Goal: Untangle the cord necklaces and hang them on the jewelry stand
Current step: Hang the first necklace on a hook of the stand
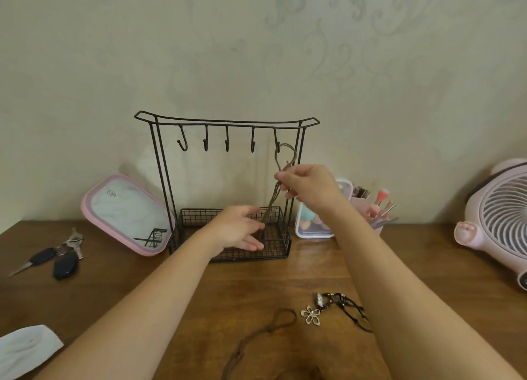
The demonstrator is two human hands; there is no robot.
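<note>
My right hand [309,187] has its fingers [281,176] pinching a tan cord necklace [275,190] just below its top loop, right of centre in the frame. That loop sits at the rightmost hook [277,146], just up and left of my pinch; I cannot tell whether it has caught. The cord's long axis runs almost straight down into the stand's wire basket [281,247]. My left hand [238,228] is lower, fingers loosely spread at the cord's bottom end, gripping nothing I can see. The right hand is nearer the hook. The jewelry stand [228,121] stands on the wooden bench [256,280] against a pale wall. Two more necklaces lie at lower centre: a brown cord [281,319] and a black beaded one [346,305] with a flower pendant.
</note>
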